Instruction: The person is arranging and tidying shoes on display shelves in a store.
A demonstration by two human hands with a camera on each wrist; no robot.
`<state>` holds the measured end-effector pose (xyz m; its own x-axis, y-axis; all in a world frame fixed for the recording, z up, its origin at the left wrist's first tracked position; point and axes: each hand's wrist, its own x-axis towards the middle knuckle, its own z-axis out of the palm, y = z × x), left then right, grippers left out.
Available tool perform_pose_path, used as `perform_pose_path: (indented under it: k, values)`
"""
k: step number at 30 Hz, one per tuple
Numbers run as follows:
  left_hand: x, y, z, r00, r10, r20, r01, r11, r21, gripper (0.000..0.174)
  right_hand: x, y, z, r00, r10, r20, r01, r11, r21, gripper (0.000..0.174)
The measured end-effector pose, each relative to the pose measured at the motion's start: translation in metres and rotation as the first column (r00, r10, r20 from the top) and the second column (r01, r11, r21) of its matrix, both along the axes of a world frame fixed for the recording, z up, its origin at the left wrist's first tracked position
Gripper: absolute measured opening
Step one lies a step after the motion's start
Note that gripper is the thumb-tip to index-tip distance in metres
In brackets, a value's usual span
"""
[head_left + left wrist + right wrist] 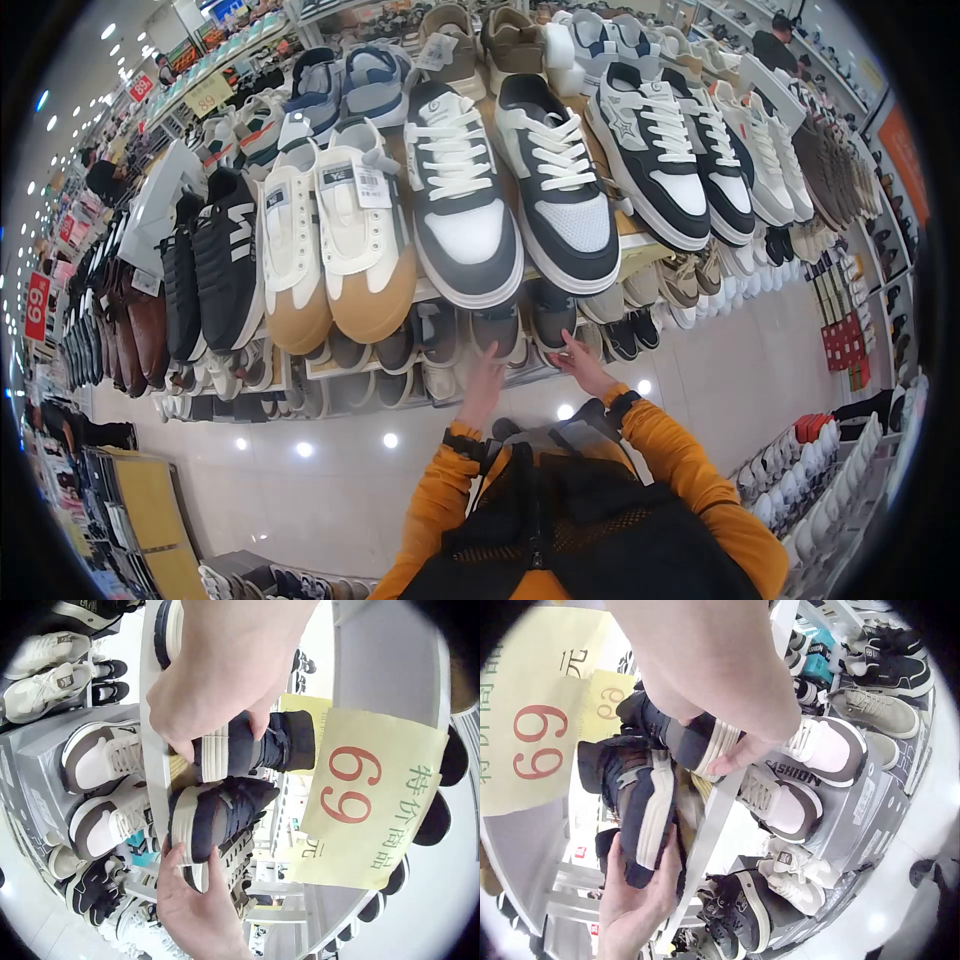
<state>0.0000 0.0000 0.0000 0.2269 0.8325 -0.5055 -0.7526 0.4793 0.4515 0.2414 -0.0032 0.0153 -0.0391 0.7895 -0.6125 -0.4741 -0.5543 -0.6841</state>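
Observation:
Two dark navy sneakers with thick cream soles sit side by side on a lower shelf, toes outward. My left hand grips the toe of the left sneaker, thumb and fingers on either side of its sole. The right sneaker is held at its toe by my right hand, thumb on one side and fingers on the other. The right wrist view shows the left sneaker slightly tilted against the other one. The heels of both are partly hidden under the shelf above.
Above the hands, a display shelf carries black-and-white sneakers and cream sneakers with tan toes. A yellow price sign marked 69 hangs close by. Grey shoe boxes with white-and-brown sneakers on top stand below. The tiled floor lies behind.

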Motion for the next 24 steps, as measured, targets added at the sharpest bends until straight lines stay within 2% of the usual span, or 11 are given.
perform_pose_path:
  k: [2,6,8,9,12,15,17,20,21,23,24]
  values:
    - [0.016,0.004,-0.028,0.895,-0.076,-0.440,0.277,0.868,0.412,0.054,0.013,0.002,0.010,0.999,-0.023,0.036,0.023,1.000,0.004,0.075]
    - [0.010,0.006,-0.030,0.878,-0.072,-0.473,0.248,0.914,0.321,0.053,-0.005,0.001,-0.012,0.998,-0.030,0.058,0.030,1.000,-0.004,0.069]
    - [0.095,0.013,-0.023,0.973,-0.017,-0.231,0.079,0.962,0.263,0.055,0.067,0.014,0.015,0.977,-0.013,0.213,0.019,0.999,-0.027,0.067]
    - [0.040,0.011,-0.025,0.945,-0.017,-0.327,0.103,0.963,0.248,0.055,0.018,0.018,-0.002,0.993,-0.011,0.114,0.015,0.999,-0.035,0.067]
    - [0.019,0.004,-0.018,0.914,-0.172,-0.368,0.283,0.919,0.275,0.051,0.003,0.030,0.004,0.995,0.030,0.094,-0.031,1.000,0.003,0.066]
    - [0.019,-0.002,-0.004,0.911,-0.102,-0.399,0.183,0.969,0.169,0.050,-0.008,0.023,0.002,0.993,0.062,0.104,-0.059,0.998,-0.037,0.063]
    - [0.041,0.008,-0.002,0.976,-0.066,-0.209,0.054,0.997,-0.063,0.048,0.009,0.026,0.000,0.989,0.049,0.139,-0.046,0.999,-0.027,0.063]
    - [0.035,0.012,-0.031,0.974,0.009,-0.228,-0.021,0.998,-0.053,0.050,0.007,0.018,-0.011,0.989,0.123,0.082,-0.122,0.992,-0.019,0.065]
    - [0.006,0.000,-0.059,0.961,0.054,-0.272,-0.073,0.996,-0.059,0.050,-0.010,0.008,-0.017,0.974,0.226,0.003,-0.226,0.974,-0.026,0.066]
    - [0.011,0.005,-0.124,0.760,-0.088,-0.645,0.299,0.927,0.226,0.055,0.018,-0.001,-0.016,0.954,0.299,0.021,-0.298,0.954,-0.034,0.068]
    - [0.010,-0.010,-0.098,0.754,-0.020,-0.657,0.224,0.948,0.228,0.055,0.020,-0.006,-0.021,0.923,0.383,0.035,-0.382,0.924,-0.028,0.068]
